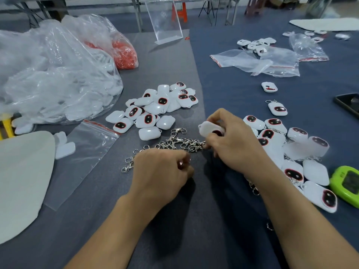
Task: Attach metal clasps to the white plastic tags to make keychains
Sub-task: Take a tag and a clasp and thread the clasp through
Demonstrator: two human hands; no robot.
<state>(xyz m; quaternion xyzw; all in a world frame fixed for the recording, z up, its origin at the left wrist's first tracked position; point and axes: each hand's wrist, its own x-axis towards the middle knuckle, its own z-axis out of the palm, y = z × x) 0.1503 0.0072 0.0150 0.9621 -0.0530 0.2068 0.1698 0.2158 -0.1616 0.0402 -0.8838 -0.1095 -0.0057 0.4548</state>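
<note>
Both forearms reach forward, left hand (161, 169) curled knuckles-up, right hand's (233, 140) grip pinching a white tag (208, 129)

We've got a lime green gadget (344, 186) at the right edge, a black phone (347, 105) further back, a clear acrylic stand (165, 22) up top, plus a bag of orange bits (124, 53).

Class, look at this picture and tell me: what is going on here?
A person is assembling keychains at a table. The right hand holds a white tag; the left hand seems to pinch a clasp beside the loose clasps. Bare tags lie heaped beyond; tags with clasps fitted lie at the right.
</note>
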